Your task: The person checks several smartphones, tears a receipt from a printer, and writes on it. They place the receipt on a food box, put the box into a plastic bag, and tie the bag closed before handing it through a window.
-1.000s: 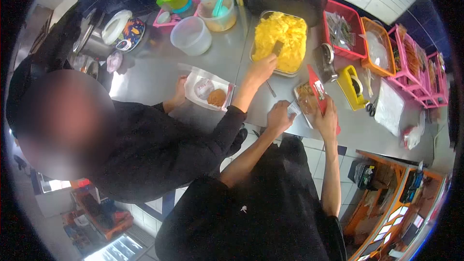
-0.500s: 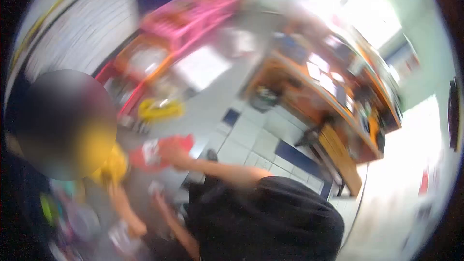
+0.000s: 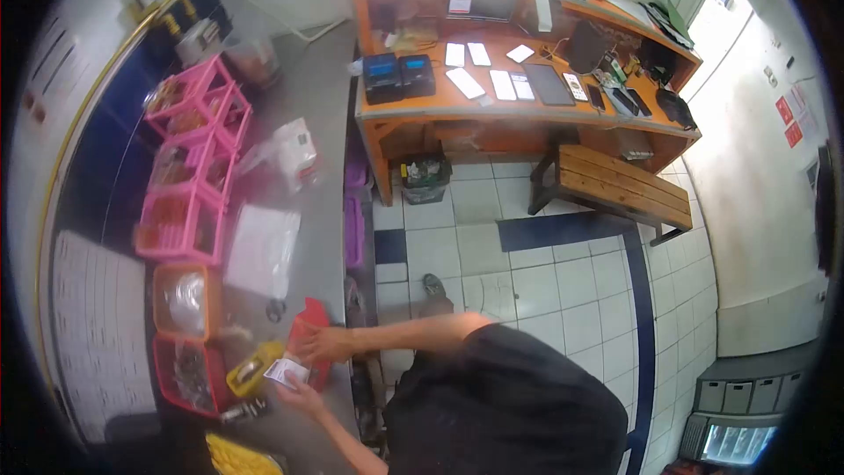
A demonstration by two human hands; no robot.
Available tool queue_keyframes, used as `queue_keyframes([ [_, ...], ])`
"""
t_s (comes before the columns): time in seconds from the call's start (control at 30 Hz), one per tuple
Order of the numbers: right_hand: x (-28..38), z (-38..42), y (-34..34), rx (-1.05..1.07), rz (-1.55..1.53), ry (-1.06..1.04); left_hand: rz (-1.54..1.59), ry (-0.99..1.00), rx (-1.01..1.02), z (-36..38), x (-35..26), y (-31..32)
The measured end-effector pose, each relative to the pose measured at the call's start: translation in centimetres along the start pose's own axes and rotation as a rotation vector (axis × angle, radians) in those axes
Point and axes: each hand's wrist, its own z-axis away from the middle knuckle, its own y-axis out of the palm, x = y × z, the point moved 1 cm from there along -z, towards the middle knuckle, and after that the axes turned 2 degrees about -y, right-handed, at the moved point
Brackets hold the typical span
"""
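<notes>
My right hand (image 3: 325, 343) rests on a red plastic bag (image 3: 308, 317) at the counter's near edge, its fingers curled over the bag. Just below it, my left hand (image 3: 304, 396) pinches a small white printed slip (image 3: 287, 372) against the lower part of the bag. Close beyond the slip sits a yellow basket (image 3: 255, 368). A dark ring-shaped item (image 3: 276, 309) lies on the counter a little above the bag.
Along the grey counter (image 3: 312, 123) stand pink stacked baskets (image 3: 180, 224), an orange basket (image 3: 211, 299) and a red basket (image 3: 189, 413). White sheets (image 3: 262, 251) and a white plastic package (image 3: 294, 149) lie there too. A wooden bench (image 3: 624, 189) stands before an orange desk (image 3: 422, 127).
My view has swung right and steadied, with the counter now upright at left. The person in yellow has mostly left view. My left hand has come up beside the red bag.
</notes>
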Motion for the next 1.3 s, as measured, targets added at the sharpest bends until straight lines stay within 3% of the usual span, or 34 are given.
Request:
queue_keyframes([
  [0.03,-1.9,1.0,0.7,-0.222,-0.019,-0.033,0.001,0.008,0.008,-1.1,0.9,2.8],
  [0.1,-3.9,1.6,-2.6,-0.174,-0.117,0.061,-0.033,-0.153,-0.232,-3.0,1.0,8.3],
  [0.17,-5.9,3.5,-3.7,-0.223,-0.112,0.110,-0.213,-0.191,-0.259,-3.3,-1.4,11.2],
  [0.23,-7.8,5.5,-7.0,-0.079,-0.267,0.309,-0.724,-0.056,-0.442,-4.4,-2.4,13.3],
  [0.27,-9.6,7.3,-12.5,0.074,-0.388,0.344,-0.769,-0.042,-0.453,-4.9,-1.6,14.3],
  [0.33,-15.6,13.5,-20.1,-0.214,-0.483,0.564,-0.700,-0.060,-0.461,-4.7,-2.0,14.7],
  [0.37,-20.6,17.0,-23.5,-0.178,-0.199,0.620,-0.630,-0.078,-0.480,-4.9,-2.7,15.0],
  [0.4,-25.7,21.6,-27.9,-0.436,-0.120,0.646,-0.710,-0.148,-0.499,-4.6,-4.6,15.3],
  [0.43,-30.1,25.6,-34.0,-0.411,0.240,0.764,-0.789,-0.220,-0.513,-4.3,-6.4,15.6],
  [0.5,-39.1,34.4,-43.7,-0.903,0.308,1.073,-0.845,-0.237,-0.524,-4.7,-8.5,18.0],
  [0.53,-42.2,37.6,-49.0,-0.946,0.442,1.195,-0.855,-0.227,-0.514,-4.7,-9.0,18.8],
  [0.57,-44.7,41.0,-53.4,-0.986,0.718,1.053,-0.856,-0.216,-0.512,-4.7,-9.6,19.9],
  [0.63,-50.5,46.8,-59.1,-0.939,0.824,1.154,-0.863,-0.188,-0.490,-5.3,-10.2,21.6],
  [0.83,-57.1,52.1,-62.2,-0.941,0.980,1.173,-0.888,-0.155,-0.486,-7.3,-11.1,24.1],
  [1.23,-57.3,51.9,-61.4,-0.981,1.040,1.171,-0.871,-0.223,-0.533,-7.6,-11.1,23.8],
  [1.3,-57.3,52.2,-61.4,-1.066,1.060,1.042,-0.861,-0.233,-0.534,-7.6,-11.0,23.6],
])
